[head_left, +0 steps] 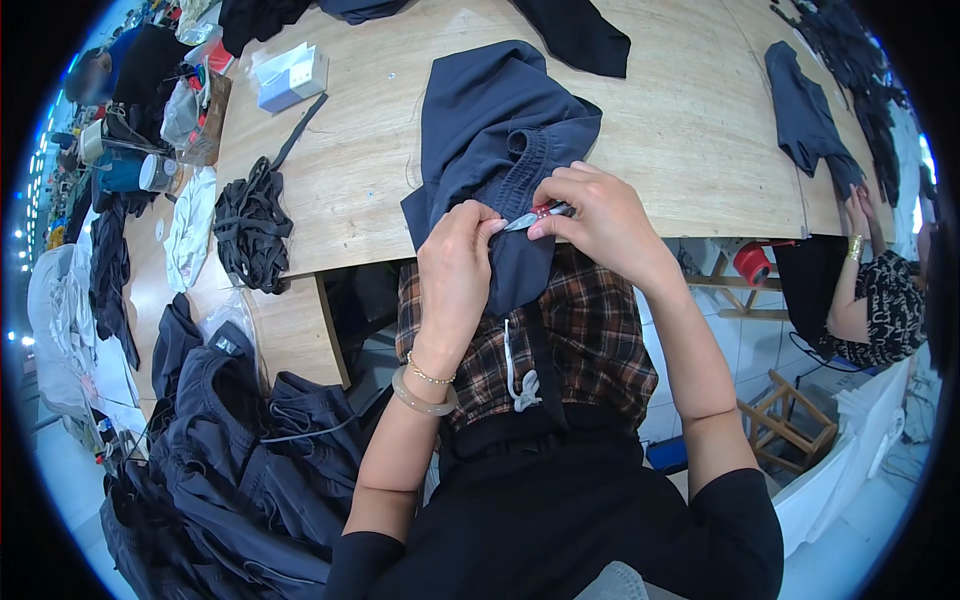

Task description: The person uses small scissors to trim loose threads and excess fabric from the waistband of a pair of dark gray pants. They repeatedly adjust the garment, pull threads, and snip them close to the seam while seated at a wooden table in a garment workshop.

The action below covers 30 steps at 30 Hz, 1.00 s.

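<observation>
A dark blue-grey garment (pixel 478 105) with a gathered elastic waistband (pixel 507 185) lies over the table edge, and part of it hangs down onto my lap. My right hand (pixel 597 215) is closed on a pair of thread snips (pixel 541 213) with a red part and metal blades. Their blades point left, toward the fingertips of my left hand (pixel 457 252). Those fingers are pinched together on the garment beside the waistband. Exactly which bit of cloth or thread they grip is too small to tell.
On the wooden table (pixel 690 130) sit a tissue box (pixel 292 80) and a heap of dark strips (pixel 254 228). Dark garments (pixel 235 450) pile up at lower left. To the right, another person (pixel 870 300) handles a dark garment (pixel 808 115) near a wooden stool (pixel 788 420).
</observation>
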Motion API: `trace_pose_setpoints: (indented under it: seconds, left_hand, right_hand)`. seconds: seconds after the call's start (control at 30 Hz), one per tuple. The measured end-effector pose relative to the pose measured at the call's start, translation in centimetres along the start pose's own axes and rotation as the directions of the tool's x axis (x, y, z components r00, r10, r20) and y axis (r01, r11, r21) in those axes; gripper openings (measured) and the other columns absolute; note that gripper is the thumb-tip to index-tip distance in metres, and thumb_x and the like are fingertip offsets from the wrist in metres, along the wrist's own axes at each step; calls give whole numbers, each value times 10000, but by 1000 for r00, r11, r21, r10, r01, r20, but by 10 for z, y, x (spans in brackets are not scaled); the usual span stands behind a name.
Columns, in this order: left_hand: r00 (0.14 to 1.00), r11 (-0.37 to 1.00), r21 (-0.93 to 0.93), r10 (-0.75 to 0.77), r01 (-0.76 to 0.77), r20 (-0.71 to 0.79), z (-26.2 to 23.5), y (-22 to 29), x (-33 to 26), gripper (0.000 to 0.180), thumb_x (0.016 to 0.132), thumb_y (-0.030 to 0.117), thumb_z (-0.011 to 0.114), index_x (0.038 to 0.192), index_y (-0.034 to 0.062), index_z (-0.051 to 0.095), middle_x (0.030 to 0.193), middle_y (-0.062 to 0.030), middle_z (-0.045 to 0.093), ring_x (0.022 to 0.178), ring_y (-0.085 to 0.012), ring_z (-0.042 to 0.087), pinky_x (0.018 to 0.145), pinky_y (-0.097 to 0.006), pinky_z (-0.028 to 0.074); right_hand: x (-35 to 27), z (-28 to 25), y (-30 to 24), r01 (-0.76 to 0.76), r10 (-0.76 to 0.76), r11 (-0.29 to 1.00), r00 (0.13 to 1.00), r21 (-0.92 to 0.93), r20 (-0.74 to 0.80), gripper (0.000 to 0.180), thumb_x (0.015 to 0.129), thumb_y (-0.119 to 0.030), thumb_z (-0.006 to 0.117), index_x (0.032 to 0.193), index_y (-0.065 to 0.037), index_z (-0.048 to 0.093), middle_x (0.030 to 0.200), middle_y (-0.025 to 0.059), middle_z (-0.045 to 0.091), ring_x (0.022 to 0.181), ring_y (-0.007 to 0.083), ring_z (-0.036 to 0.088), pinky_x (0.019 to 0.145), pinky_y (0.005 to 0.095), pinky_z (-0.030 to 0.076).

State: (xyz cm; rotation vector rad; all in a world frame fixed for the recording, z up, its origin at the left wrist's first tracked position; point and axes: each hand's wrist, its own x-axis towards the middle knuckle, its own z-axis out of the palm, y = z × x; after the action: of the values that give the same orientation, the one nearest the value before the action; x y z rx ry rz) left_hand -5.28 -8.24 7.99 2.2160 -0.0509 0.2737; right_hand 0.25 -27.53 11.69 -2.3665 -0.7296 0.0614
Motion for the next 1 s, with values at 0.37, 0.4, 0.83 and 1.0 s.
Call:
trace_pose_setpoints:
  seconds: [0.37,0.4,0.83,1.0]
  left_hand:
    - [1000,1000,26,4,-5,17,-2,5,1,60,954,34,659,941,-24,652,872,-117,723,700,-189,682,615,-303,550]
    - [1000,1000,25,6,-7,15,-2,4,1,60,954,33,659,941,-24,652,873,-117,723,700,-189,682,616,-302,551]
    - [917,920,-251,-351,300,-189,-21,-5,7,350,1087,247,502,912,-27,631,812,-106,728,684,-160,673,650,-314,519]
    - [930,887,-280,-345,367,126,-12,-5,14,312,1027,276,617,1030,-34,651,870,-136,732,772,-173,687,683,-317,537]
  right_hand:
    - [1,1,-2,26,-26,999,999,-24,-22,265,761,-275,807,858,-61,684,814,71,665,836,270,611,727,396,485]
    - [1,2,-1,31,-32,999,999,-27,-22,265,760,-275,807,859,-62,684,815,70,665,837,268,611,726,395,485]
    - [-2,-1,21,-129,271,872,931,472,-246,258,884,-252,775,958,-39,648,839,28,639,811,154,616,741,312,485]
    - [-20,5,63,-199,417,716,891,669,-181,225,945,-225,746,990,-30,642,840,-43,596,795,41,535,728,213,435]
